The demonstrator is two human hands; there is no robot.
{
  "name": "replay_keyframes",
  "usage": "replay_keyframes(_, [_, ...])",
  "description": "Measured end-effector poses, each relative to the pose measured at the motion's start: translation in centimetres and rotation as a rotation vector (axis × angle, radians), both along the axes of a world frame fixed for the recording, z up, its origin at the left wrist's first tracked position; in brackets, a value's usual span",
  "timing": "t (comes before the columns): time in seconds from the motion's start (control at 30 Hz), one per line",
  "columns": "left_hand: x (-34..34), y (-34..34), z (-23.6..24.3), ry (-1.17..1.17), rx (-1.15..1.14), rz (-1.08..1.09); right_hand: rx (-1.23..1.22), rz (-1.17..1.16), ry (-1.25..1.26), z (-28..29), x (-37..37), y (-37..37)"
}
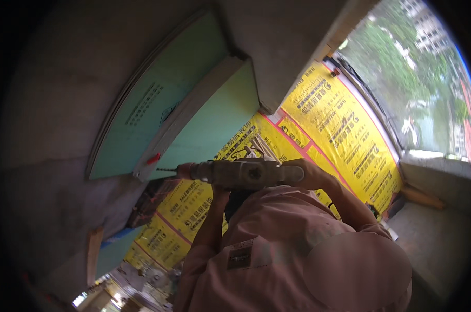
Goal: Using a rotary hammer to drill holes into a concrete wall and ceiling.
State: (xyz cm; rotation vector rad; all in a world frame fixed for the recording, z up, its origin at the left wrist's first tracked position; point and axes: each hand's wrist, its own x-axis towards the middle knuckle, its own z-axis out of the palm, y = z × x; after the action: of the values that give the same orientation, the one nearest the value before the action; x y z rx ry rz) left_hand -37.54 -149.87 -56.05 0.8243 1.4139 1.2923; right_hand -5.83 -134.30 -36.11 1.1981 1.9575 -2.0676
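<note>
A large hammer drill [240,174] lies level across the front of my chest, its long thin bit [166,169] pointing left. My right hand [310,176] is wrapped round the handle at the rear of the drill. From below, my left hand [222,193] supports the front part of the body, just behind the collar; its fingers are mostly hidden under the tool. The bit's tip is close to the lower edge of the green boards, but I cannot tell whether it touches anything. A small red object [153,158] shows just above the tip.
Green boards [142,114] lean against a grey concrete wall [48,135] at the left. Yellow printed sheeting [344,130] with pink tape covers the surface behind me. A window [401,83] opens at the upper right. Wood pieces [422,196] and scattered debris [147,275] lie around.
</note>
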Motion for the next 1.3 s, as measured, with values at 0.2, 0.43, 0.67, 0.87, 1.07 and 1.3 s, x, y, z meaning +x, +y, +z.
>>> replay_keyframes(0.2, [0.8,0.5,-0.6,0.153,0.022,0.055,0.232,0.007,0.078,2.6,-1.9,1.0])
replay_keyframes(0.43, [-5.0,-3.6,-1.0,-0.091,0.097,0.055,0.252,0.216,-0.006,3.9,-11.6,-0.4])
replay_keyframes(0.67, [-10.8,-6.9,-0.6,-0.217,0.091,0.015,0.266,0.239,0.123,3.8,-18.6,-2.4])
replay_keyframes(0.87, [-12.6,-7.6,-0.8,-0.253,-0.050,0.048,0.126,0.133,0.098,1.8,-17.4,-2.7])
replay_keyframes(1.07, [-12.3,-6.2,-0.9,-0.304,-0.138,0.117,0.110,0.132,0.096,0.7,-14.0,-0.1])
replay_keyframes(1.3, [-12.3,-2.7,-0.9,-0.397,-0.114,0.216,0.061,0.141,0.242,1.7,-15.1,4.7])
